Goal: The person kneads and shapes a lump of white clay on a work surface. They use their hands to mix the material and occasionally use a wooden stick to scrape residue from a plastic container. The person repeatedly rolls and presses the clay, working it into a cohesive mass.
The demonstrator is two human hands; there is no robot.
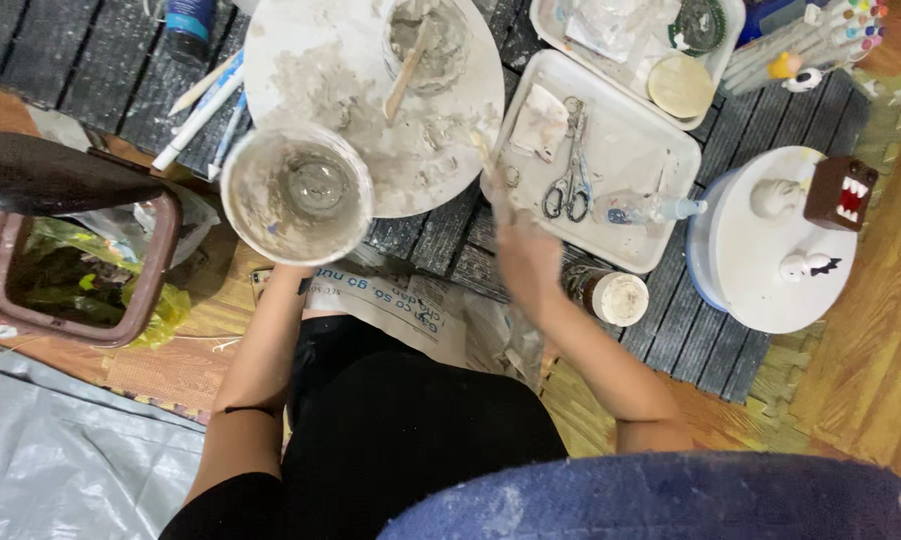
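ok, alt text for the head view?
Seen from above, a seated person's left hand holds up a clay-smeared clear cup, while the blurred right hand reaches toward a white tray with scissors.

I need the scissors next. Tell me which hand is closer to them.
Right. The right hand is blurred just below-left of the scissors on the white tray; the left hand is under the clear cup, further away.

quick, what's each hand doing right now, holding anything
Left hand: mostly hidden beneath the clay-smeared plastic cup, holding it up from below.
Right hand: motion-blurred, seems closed on a thin stick; cannot tell for sure.
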